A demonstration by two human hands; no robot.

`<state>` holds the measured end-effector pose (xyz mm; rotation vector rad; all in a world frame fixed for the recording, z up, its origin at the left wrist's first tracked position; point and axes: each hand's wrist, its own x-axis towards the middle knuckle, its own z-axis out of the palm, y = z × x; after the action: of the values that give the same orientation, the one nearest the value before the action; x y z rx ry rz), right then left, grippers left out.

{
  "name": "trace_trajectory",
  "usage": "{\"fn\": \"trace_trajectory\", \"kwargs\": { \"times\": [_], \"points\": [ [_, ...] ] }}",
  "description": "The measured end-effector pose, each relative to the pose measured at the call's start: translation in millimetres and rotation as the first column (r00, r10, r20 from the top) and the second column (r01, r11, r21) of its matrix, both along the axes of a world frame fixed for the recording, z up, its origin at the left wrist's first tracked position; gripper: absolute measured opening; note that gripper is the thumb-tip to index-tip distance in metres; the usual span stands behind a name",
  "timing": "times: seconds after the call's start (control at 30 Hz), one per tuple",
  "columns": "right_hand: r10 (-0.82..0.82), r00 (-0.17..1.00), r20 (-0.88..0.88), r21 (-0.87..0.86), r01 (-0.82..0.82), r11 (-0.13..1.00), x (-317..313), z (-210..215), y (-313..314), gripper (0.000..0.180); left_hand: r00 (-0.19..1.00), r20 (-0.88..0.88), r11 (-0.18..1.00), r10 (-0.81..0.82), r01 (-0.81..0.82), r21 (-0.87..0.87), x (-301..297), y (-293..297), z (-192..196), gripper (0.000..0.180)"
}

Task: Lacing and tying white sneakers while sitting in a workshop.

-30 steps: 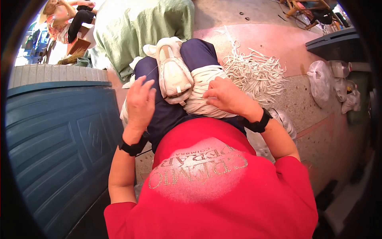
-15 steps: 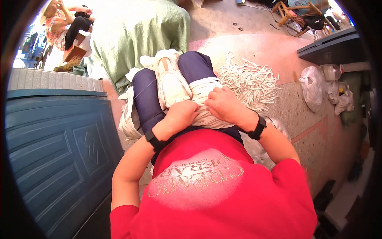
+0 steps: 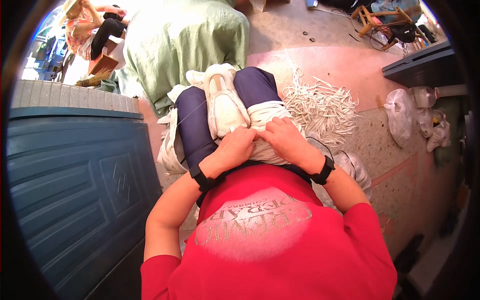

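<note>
A pale athletic shoe [image 3: 226,107] lies in the seated person's lap, between the dark-trousered thighs, straight ahead of the left hand [image 3: 237,145] and slightly to its left. Its long axis runs away from the body, the far end leaning a little left. The left hand is nearer, right at the shoe's near end; the right hand [image 3: 284,136] is further right, over pale strips [image 3: 267,114] gathered across the right thigh. The two hands come together at the fingertips, fingers curled inward; whether they pinch anything thin between them cannot be told. The lap is the surface here. Beyond the knees stands a mound draped in green cloth [image 3: 185,45]. On the pink and grey floor, ahead and to the right, spreads a loose heap of strips [image 3: 325,107], with plastic bags [image 3: 398,115] further right. A blue panelled door [image 3: 75,185] fills the left side
</note>
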<state>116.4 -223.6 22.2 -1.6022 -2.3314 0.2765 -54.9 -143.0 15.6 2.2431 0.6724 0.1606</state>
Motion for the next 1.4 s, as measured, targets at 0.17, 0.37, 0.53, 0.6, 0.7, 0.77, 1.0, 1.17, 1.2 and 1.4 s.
{"fn": "trace_trajectory", "kwargs": {
  "times": [0.17,0.37,0.53,0.6,0.7,0.77,1.0,1.17,1.2,1.4],
  "points": [
    [-0.049,0.978,-0.202,0.069,0.064,0.996,-0.7,2.7,3.8,0.018,0.996,-0.022,0.992,-0.091,0.093,0.089,-1.4,6.0,17.6,0.009],
    [-0.38,0.564,-0.733,-0.433,0.044,0.901,-6.5,43.3,35.9,0.027,0.939,0.053,0.626,0.34,-0.184,-0.758,-3.5,23.9,66.5,0.01],
    [-0.243,0.598,-0.764,-0.279,0.033,0.96,-4.1,53.4,55.4,0.031,0.893,0.155,0.536,0.423,-0.108,-0.837,-33.3,49.3,80.4,0.013],
    [-0.296,0.379,-0.877,-0.375,-0.154,0.914,-18.4,61.8,61.7,0.032,0.864,0.142,0.452,0.483,-0.107,-0.885,-35.0,50.8,90.1,0.013],
    [-0.392,0.327,-0.86,-0.487,-0.291,0.823,-18.3,66.6,65.4,0.03,0.839,0.215,0.436,0.5,-0.03,-0.9,-33.7,53.6,96.6,0.013],
    [-0.351,0.491,-0.797,-0.505,-0.225,0.833,2.0,70.5,71.3,0.027,0.857,0.227,0.47,0.462,-0.019,-0.883,-38.9,60.0,97.0,0.013],
    [-0.383,0.513,-0.768,-0.544,-0.206,0.814,-19.3,100.3,98.3,0.035,0.775,0.134,0.504,0.617,-0.259,-0.824,-10.9,67.5,81.0,0.014],
    [-0.138,0.637,-0.759,-0.346,-0.214,0.914,-16.3,65.7,122.1,0.036,0.741,0.176,0.441,0.648,-0.177,-0.88,-16.7,86.5,83.8,0.015],
    [-0.151,0.777,-0.611,-0.385,-0.125,0.914,-13.5,61.4,120.1,0.035,0.722,0.136,0.433,0.679,-0.244,-0.868,-21.6,87.1,81.8,0.017],
    [-0.505,0.602,-0.619,-0.615,0.028,0.788,-16.5,-27.4,136.1,0.03,0.87,0.069,0.872,0.489,-0.484,-0.07,-36.2,97.0,12.3,0.017]
  ]
}}
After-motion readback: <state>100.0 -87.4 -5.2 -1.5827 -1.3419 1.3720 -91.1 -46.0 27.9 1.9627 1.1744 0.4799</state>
